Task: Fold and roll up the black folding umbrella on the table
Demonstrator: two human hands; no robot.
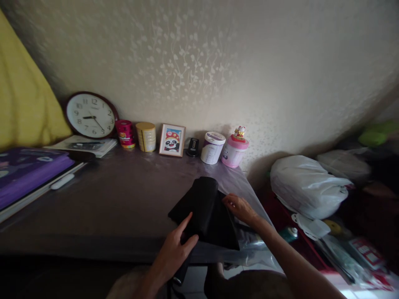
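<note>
A black folding umbrella, its fabric loose in broad flaps, lies over the front right part of the table. Part of its dark handle shows below the table edge, beside a thin cord. My left hand is closed around the lower end of the umbrella, with the index finger and thumb lying along the fabric; its other fingers are mostly hidden. At the right edge of the fabric, my right hand pinches a flap with bent fingers.
Along the wall stand a clock, a pink can, a yellow-lidded can, a panda picture frame, a white tub and a pink tub topped by a figurine. A purple case lies left. White bags sit right.
</note>
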